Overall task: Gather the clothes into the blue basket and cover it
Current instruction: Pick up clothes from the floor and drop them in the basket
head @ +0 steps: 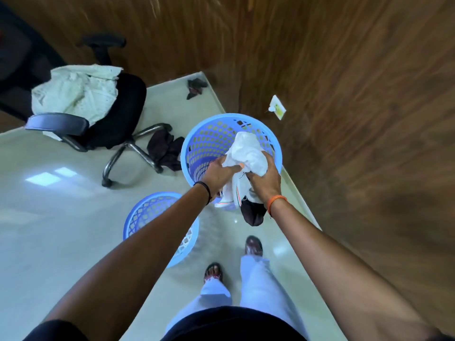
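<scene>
Head view, looking straight down past my own arms to a pale glossy floor. Far left: black office chair with a pale crumpled garment heaped on its seat and spilling over the near armrest. Just right of the chair's metal legs, a dark cloth lies on the floor, touching or nearly touching the wall of the blue basket. Farther back, near the floor's edge by the wood-panelled wall, a second small dark scrap.

Lower centre-left: a second blue latticed piece, round, lying on the floor just beside the basket and partly hidden under my left forearm; cannot tell whether it is a lid or another basket.

Centre: blue basket stands upright against the wall, mouth open. Inside looks mostly bare through the lattice; the bottom is hidden by my hands.

My left hand, black band at the wrist, is closed on the near side of a white cloth. My right hand, orange band at the wrist, is clenched around the same bundle from the right. The white cloth is bunched above the basket's near rim, part over the opening. A dark garment hangs below my right wrist, outside the rim.

Below: my feet in sandals, light trousers.

Right: a small white wall plate on the panelling.
</scene>
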A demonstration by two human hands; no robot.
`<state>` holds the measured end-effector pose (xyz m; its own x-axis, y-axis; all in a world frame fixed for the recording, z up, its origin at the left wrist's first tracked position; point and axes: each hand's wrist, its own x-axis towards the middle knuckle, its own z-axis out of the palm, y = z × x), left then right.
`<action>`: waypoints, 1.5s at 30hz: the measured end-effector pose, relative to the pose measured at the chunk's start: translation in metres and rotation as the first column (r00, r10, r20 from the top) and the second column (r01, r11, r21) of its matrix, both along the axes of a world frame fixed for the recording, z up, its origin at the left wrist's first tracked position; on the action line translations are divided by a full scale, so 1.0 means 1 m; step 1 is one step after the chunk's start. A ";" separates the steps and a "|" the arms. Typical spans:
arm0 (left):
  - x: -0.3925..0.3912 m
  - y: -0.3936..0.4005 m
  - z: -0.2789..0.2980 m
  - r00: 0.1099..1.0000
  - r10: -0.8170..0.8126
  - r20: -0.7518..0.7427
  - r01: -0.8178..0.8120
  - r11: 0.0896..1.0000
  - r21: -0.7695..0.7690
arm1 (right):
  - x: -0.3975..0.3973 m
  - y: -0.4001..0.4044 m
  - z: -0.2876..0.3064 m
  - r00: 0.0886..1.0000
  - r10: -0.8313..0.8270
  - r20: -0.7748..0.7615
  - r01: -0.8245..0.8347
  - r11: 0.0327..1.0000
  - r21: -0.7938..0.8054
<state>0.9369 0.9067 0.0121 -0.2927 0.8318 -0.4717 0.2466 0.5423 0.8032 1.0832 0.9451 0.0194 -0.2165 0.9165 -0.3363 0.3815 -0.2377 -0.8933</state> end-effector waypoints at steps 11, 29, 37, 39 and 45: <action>-0.069 0.099 -0.022 0.974 0.204 -0.098 -0.215 0.968 -0.126 | -0.087 0.160 -0.094 0.971 0.184 0.154 -0.129 0.942 -0.311; -0.081 0.117 0.016 0.983 0.042 0.178 -0.063 0.991 0.116 | -0.070 0.098 -0.002 0.984 -0.149 -0.096 0.142 0.987 -0.081; 0.026 0.071 0.076 0.862 -0.472 0.187 0.414 0.867 0.278 | 0.026 -0.027 0.071 0.850 -0.503 -0.158 0.521 0.847 0.102; 0.064 0.044 0.085 0.795 -0.576 0.189 0.512 0.805 0.299 | 0.059 -0.072 0.083 0.776 -0.609 -0.166 0.629 0.767 0.129; 0.160 -0.063 0.090 0.601 -0.783 0.158 0.724 0.618 0.308 | 0.137 -0.222 0.093 0.551 -0.813 -0.190 0.835 0.538 0.116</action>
